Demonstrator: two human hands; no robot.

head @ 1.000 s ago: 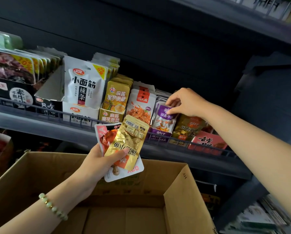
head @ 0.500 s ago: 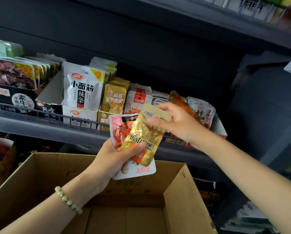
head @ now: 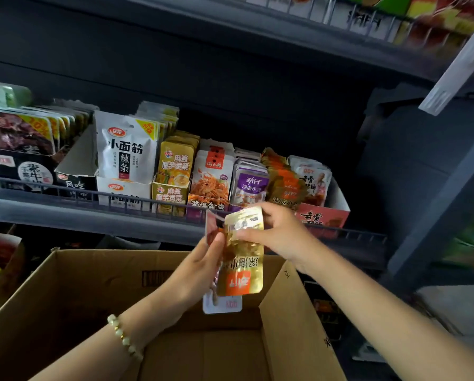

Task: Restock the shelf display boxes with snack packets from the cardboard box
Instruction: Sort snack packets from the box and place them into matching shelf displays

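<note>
Right hand (head: 281,236), just right of frame centre: thumb and fingers pinch the top edge of a gold packet (head: 244,268). Left hand (head: 200,268) is directly left of it, thumb across the front and fingers behind. It grips the gold packet's left side together with a white-and-red packet (head: 224,305) stacked behind it. Both hands are on the same packet. Bead bracelet (head: 123,335) on the left wrist.

Both packets are held above the open cardboard box (head: 293,334), which fills the lower frame. They sit just below the front rail of the shelf (head: 65,213).

Risks, as I judge them:
- Two packets overlap in one grip. If the right hand pulls the gold one free while the left thumb clamps both, the rear packet may slide out and drop into the box.
- The foil looks slick, so a pinch at the top edge alone could slip.
- The matching gold row (head: 281,177) on the shelf, right of centre, stands packed and leaning. Forcing another in could tip packets onto the purple packets (head: 251,185) or the red display box (head: 322,217) on either side.

Gold packet: flat, shiny foil pouch, print upside down, orange band at its lower end, pale label patch near the top by the right thumb. Of the rear packet only a reddish upper corner and a white bottom tab show.
</note>
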